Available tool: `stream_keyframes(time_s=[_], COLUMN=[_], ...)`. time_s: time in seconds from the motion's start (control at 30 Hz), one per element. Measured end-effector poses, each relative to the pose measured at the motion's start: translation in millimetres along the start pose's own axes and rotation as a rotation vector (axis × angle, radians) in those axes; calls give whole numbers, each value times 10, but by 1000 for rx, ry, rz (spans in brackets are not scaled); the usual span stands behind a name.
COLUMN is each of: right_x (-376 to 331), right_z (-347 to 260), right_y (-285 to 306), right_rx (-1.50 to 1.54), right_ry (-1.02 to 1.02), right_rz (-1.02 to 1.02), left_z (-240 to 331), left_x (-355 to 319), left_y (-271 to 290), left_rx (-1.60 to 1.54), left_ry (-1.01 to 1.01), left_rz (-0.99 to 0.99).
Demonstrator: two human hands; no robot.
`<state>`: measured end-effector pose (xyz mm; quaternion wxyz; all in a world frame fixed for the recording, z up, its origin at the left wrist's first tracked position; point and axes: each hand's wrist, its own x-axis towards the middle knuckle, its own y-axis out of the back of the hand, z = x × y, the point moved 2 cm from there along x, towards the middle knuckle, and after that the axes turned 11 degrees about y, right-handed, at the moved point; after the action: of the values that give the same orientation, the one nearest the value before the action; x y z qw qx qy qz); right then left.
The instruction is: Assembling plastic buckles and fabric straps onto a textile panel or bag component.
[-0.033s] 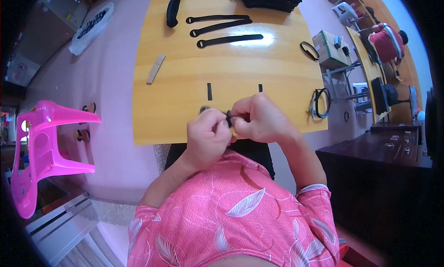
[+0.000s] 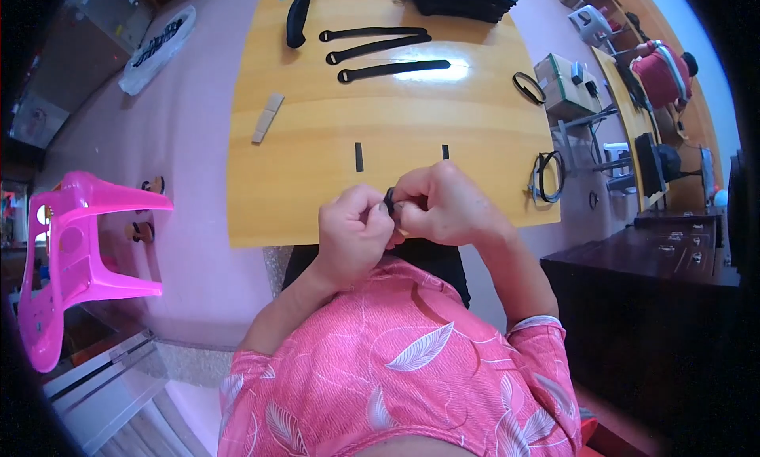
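Small black piece [image 2: 389, 199] pinched between left hand [image 2: 354, 231] and right hand [image 2: 443, 205], fingers of both closed on it, just above near edge of wooden table [image 2: 317, 180]. Advisable: firm pinch, small finger movements, work close over table; three black straps [image 2: 380, 53] lying well apart at far end.

short-sleeved pink shirt [image 2: 412, 362], seemingly printed with pale leaves.

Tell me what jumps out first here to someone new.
Both hands, left and right, pinch a small black piece at the near edge of the wooden table. Three black straps lie in a row at its far end. A bright pink stool stands far left.
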<state>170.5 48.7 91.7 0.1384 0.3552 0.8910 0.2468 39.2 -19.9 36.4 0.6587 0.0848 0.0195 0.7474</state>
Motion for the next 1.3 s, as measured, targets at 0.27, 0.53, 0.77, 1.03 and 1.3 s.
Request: stream_keyframes(time_s=[0.27,0.53,0.77,1.03,1.3], right_x=[-155,-153,-155,-116,-94], right_z=[89,-4,91,401,639], right_y=[-47,-138,-144,-96,-109], right_rx=[129,-123,235,444,670], right_ry=[16,90,85,28,83], right_rz=[37,54,209,159,193], left_z=[79,76,-77,-145,-288], left_x=[-108,-154,-157,-8,112], left_y=[46,57,22,54,71], left_rx=[-147,183,-215,-552,-440], left_ry=[130,-271,280,568,419], left_rz=[-51,-30,65,-233,-330])
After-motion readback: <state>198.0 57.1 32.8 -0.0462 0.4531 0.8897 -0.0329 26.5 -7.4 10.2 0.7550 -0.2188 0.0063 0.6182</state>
